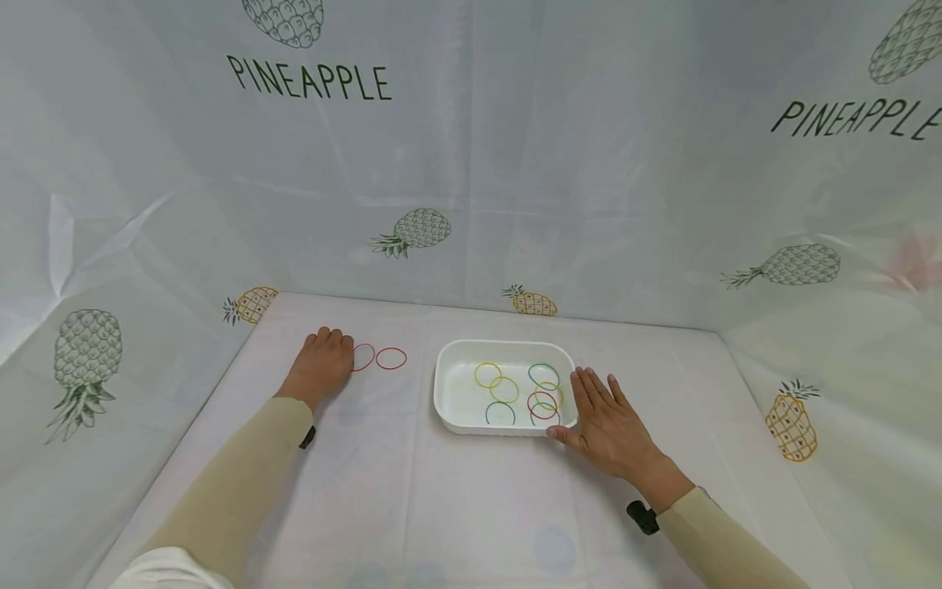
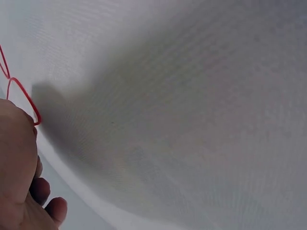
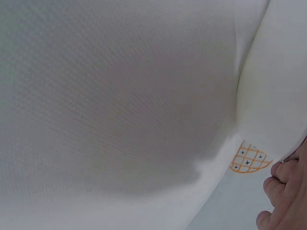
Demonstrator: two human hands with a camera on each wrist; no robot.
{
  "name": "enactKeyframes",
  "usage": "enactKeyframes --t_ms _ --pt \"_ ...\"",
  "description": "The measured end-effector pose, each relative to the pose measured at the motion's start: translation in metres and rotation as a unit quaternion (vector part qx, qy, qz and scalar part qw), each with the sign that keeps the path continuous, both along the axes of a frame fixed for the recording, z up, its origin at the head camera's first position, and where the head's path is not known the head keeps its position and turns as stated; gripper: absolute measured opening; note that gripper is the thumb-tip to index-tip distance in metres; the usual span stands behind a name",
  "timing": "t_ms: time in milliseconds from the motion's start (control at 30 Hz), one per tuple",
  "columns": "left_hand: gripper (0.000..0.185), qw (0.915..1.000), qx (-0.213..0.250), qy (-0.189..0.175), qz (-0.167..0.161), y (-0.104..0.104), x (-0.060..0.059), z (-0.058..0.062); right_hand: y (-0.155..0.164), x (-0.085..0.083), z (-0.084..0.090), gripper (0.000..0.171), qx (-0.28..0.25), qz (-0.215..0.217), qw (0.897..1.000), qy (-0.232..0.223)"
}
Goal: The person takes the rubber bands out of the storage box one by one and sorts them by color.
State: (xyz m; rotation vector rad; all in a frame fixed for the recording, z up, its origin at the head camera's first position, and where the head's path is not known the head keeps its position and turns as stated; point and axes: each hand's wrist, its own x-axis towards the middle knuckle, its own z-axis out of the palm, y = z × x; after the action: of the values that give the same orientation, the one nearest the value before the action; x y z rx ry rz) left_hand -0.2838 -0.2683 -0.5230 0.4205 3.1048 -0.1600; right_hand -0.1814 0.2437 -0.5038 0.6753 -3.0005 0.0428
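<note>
At the left of the table, my left hand [image 1: 324, 364] has curled fingers and pinches the edge of a red rubber band [image 1: 374, 355]. That band runs up to the fingertips in the left wrist view. A second red rubber band [image 1: 392, 369] lies flat just to its right. The white tray [image 1: 478, 429] stands right of both. Inside are yellow bands [image 1: 504, 377], green bands [image 1: 544, 365] and a red band [image 1: 542, 393], some overlapping. My right hand [image 1: 611, 425] rests with straight fingers along the tray's right end, its thumb at the front corner.
A pale cloth [image 1: 486, 507] covers the table. White sheets printed with pineapples [image 1: 423, 227] hang behind and at both sides, their lower edges meeting the tabletop. A dark wrist strap [image 1: 643, 517] shows below the right hand.
</note>
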Motion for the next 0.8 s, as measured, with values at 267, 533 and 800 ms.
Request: enactKeyframes --t_ms 267,533,800 --pt "0.021 1.0 -0.003 -0.002 0.002 0.002 0.004 0.008 0.0 0.0 0.001 0.105 0.004 0.0 1.0 0.001" --pt "0.02 1.0 0.008 0.002 0.003 0.003 0.007 0.014 0.0 0.0 0.001 0.105 0.003 0.001 1.0 0.012" --pt "0.018 0.9942 0.026 0.099 -0.035 0.002 0.004 0.011 0.0 0.001 0.0 0.105 -0.002 0.007 1.0 0.021"
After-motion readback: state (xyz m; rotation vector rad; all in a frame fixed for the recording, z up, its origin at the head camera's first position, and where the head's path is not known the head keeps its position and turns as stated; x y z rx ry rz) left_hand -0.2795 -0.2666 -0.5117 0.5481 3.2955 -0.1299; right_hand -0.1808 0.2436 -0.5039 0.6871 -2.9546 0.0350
